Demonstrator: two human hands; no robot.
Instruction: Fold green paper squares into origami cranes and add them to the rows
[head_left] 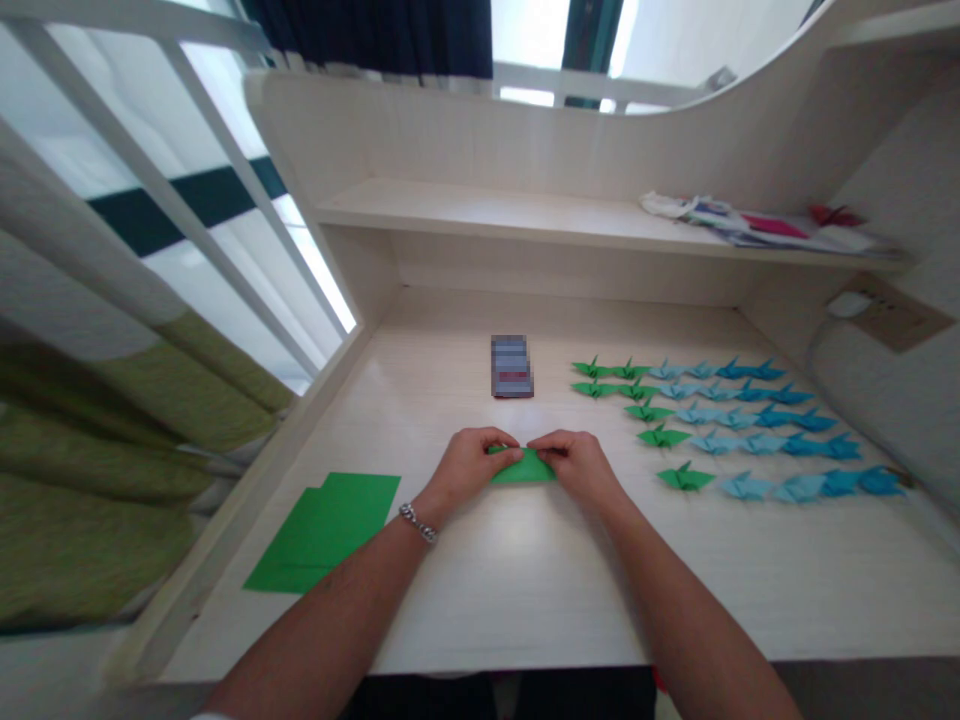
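A folded piece of green paper [523,468] lies in the middle of the desk, between both hands. My left hand [480,462] pinches its upper left part with thumb and fingers, a chain bracelet on that wrist. On the other side, my right hand [576,462] pinches the upper right part. The fingertips of the two hands are close together along the paper's far edge and cover its corners. Flat green sheets [330,530] lie to the left, partly under my left forearm.
Rows of folded paper cranes [742,415], green through light blue to blue, stand on the right. A phone [512,366] lies beyond my hands. Papers [772,225] rest on the shelf [480,215]. A white cable [814,345] runs down from the wall socket [896,308]. Railing and curtain border the left.
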